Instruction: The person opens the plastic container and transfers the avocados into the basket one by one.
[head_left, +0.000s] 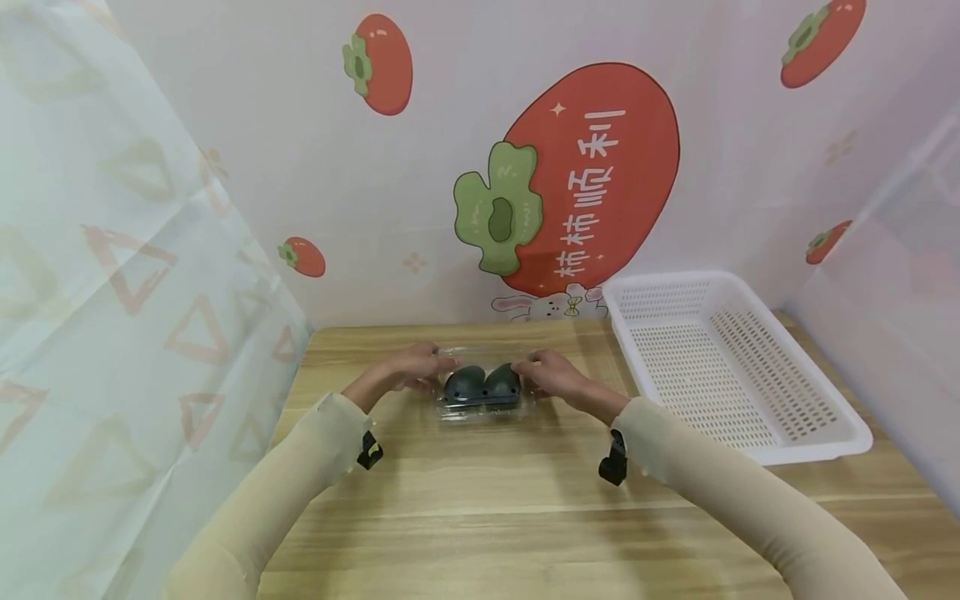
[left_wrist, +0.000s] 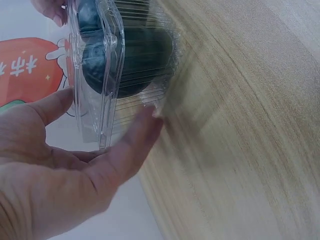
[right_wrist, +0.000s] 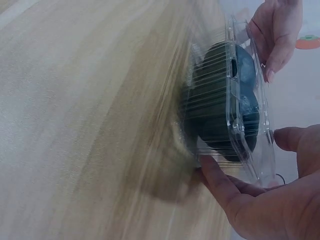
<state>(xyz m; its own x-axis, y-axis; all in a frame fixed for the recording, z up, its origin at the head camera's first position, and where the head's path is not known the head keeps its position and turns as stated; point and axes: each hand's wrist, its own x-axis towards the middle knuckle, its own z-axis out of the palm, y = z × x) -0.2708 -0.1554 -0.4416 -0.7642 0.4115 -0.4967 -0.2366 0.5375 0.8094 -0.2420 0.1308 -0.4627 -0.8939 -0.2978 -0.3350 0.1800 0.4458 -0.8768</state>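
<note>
A clear plastic clamshell box (head_left: 480, 414) is held just over the back of the wooden table, its lid closed. Inside sit two dark green, rounded fruits (head_left: 465, 384) that look like avocados. My left hand (head_left: 418, 365) grips the left end of the box. In the left wrist view, the thumb (left_wrist: 57, 105) is at the lid side and the fingers (left_wrist: 135, 142) reach under the base. At the right end, my right hand (head_left: 557, 375) holds the box likewise, with its fingers (right_wrist: 220, 182) under the base in the right wrist view.
A white perforated plastic basket (head_left: 637, 350) stands on the right of the wooden table (head_left: 480, 517). Behind the table hangs a white backdrop (head_left: 420, 192) printed with red persimmons, and pale sheets flank both sides.
</note>
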